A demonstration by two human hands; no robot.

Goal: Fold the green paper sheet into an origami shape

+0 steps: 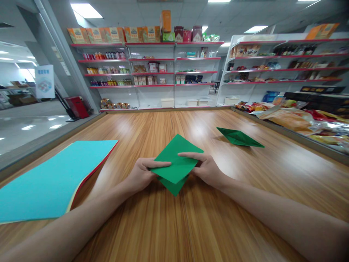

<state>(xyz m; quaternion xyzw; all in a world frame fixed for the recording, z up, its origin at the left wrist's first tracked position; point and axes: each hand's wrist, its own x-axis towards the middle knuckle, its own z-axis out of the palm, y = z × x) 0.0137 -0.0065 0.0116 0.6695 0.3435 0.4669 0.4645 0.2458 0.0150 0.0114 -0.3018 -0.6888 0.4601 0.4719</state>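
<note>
A green paper sheet [176, 160], folded over on itself, lies on the wooden table [152, 218] in front of me. My left hand [141, 174] pinches its left edge, with the forefinger stretched across the top layer. My right hand [205, 168] grips the right edge, forefinger laid along the fold. A finished green folded paper shape [240, 138] rests on the table farther back to the right, apart from both hands.
A stack of coloured paper sheets [51, 178], turquoise on top, lies at the left. Snack packets [294, 118] line the table's right edge. Shop shelves [152, 72] with goods stand behind the table.
</note>
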